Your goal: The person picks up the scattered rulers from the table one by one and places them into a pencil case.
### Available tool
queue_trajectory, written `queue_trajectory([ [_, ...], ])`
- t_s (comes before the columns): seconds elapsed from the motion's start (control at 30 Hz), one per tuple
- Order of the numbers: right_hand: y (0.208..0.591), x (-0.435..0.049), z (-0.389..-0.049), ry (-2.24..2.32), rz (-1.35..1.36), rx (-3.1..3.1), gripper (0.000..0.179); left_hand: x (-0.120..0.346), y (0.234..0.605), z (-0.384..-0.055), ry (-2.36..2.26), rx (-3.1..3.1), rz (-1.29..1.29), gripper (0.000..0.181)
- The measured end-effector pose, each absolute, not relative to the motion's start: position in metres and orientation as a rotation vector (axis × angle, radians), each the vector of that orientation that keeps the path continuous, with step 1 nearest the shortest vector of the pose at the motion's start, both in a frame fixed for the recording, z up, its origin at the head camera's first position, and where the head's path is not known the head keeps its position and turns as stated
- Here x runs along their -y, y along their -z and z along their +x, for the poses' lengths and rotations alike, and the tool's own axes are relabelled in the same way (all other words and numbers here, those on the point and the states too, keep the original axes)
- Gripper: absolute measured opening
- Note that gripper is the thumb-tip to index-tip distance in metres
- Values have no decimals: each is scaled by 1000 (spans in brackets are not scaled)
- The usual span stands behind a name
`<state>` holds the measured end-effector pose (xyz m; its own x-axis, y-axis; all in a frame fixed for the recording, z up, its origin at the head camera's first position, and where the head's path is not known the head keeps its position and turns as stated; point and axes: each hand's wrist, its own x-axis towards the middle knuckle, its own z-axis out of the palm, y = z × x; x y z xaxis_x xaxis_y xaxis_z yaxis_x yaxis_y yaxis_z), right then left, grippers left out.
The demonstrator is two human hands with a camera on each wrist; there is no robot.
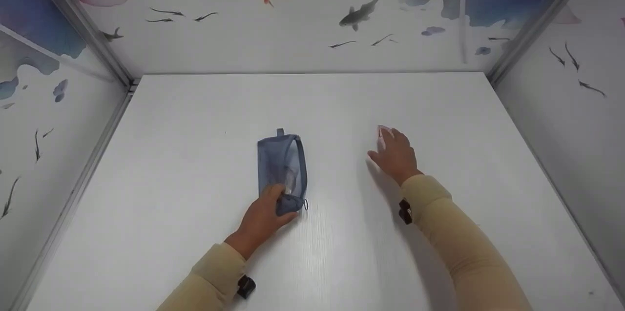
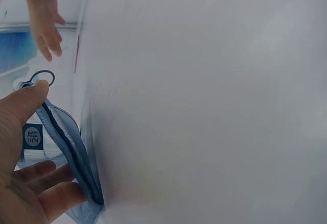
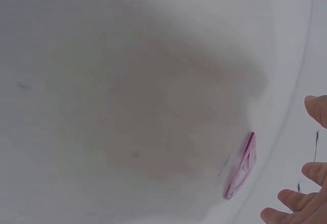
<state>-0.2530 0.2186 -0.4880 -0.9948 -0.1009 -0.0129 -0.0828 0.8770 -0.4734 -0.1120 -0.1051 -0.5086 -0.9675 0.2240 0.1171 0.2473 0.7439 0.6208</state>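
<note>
A blue mesh zip pouch (image 1: 274, 159) lies lengthwise near the table's middle with its zip side gaping. My left hand (image 1: 261, 216) grips its near end, the thumb by the zip's ring pull (image 2: 42, 76) and the fingers against the mesh. Something pale and clear (image 1: 291, 179) shows in the pouch's mouth; its kind is unclear. To the right, my right hand (image 1: 396, 155) hovers with spread fingers above a thin flat pink-edged plastic piece (image 3: 242, 168) with cut-outs, perhaps a set square. The hand partly covers that piece in the head view.
The white table (image 1: 195, 101) is bordered by a back wall (image 1: 312, 52) and side walls printed with fish and petals. A black wrist device (image 1: 245, 286) sits at the left cuff and another (image 1: 405, 211) at the right cuff.
</note>
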Motion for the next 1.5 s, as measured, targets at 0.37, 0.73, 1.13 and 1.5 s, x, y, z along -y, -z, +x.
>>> queue_trajectory([
  [0.37,499,-229,-260,633,-157,-3087,64,105,511,-112,1013,2902,-392,59],
  [0.73,502,-234,-265,570,-49,-3026,66,105,511,-113,1012,2896,-398,58],
  [1.13,506,-236,-273,630,-38,-3002,64,105,511,-112,1000,2897,-394,60],
  [1.5,505,-238,-279,684,12,-2955,63,105,510,-112,1032,2917,-366,60],
])
